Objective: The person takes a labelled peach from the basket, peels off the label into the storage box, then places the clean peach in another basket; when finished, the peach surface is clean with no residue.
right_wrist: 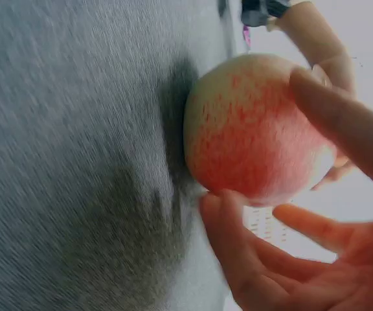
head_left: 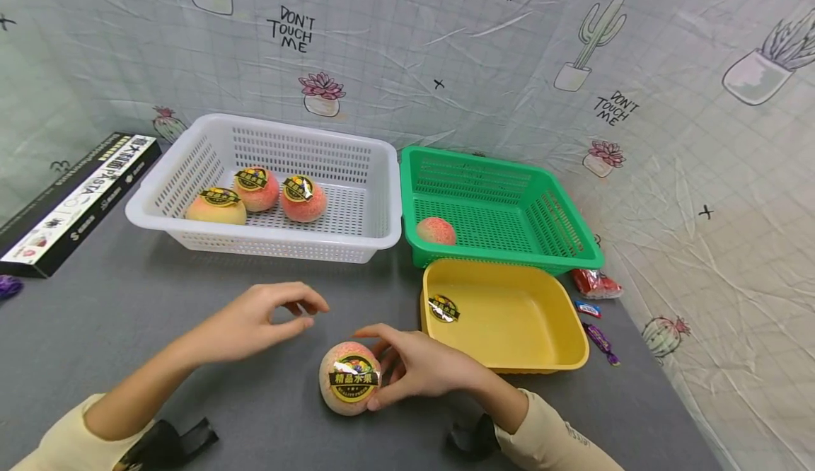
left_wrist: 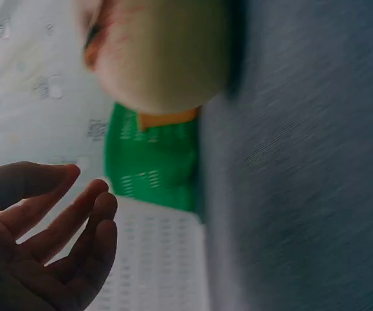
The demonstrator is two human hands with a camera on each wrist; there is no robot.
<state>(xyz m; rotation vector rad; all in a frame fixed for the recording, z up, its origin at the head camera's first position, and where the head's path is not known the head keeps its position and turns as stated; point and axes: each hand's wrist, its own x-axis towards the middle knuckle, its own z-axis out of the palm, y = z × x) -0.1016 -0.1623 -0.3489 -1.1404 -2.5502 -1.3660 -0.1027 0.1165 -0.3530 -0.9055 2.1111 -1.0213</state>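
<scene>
A toy-like peach (head_left: 350, 379), pink and cream with a black-and-gold label on top, sits on the dark grey table in front of me. My right hand (head_left: 428, 366) holds it from the right side. In the right wrist view the thumb lies along one side of the peach (right_wrist: 254, 129), while curled fingers (right_wrist: 228, 223) meet the opposite side. My left hand (head_left: 261, 322) hovers to the upper left of the peach with loosely bent fingers and nothing in them. In the left wrist view this hand (left_wrist: 50, 240) is apart from the peach (left_wrist: 167, 52).
A white basket (head_left: 274, 239) at the back holds three labelled peaches. Beside it, a green basket (head_left: 503, 250) has one peach (head_left: 436, 230). In front stands a yellow tray (head_left: 509, 315) with a label (head_left: 443, 308). Small wrapped candies (head_left: 600, 344) lie right; a pasta box (head_left: 76, 195) lies left.
</scene>
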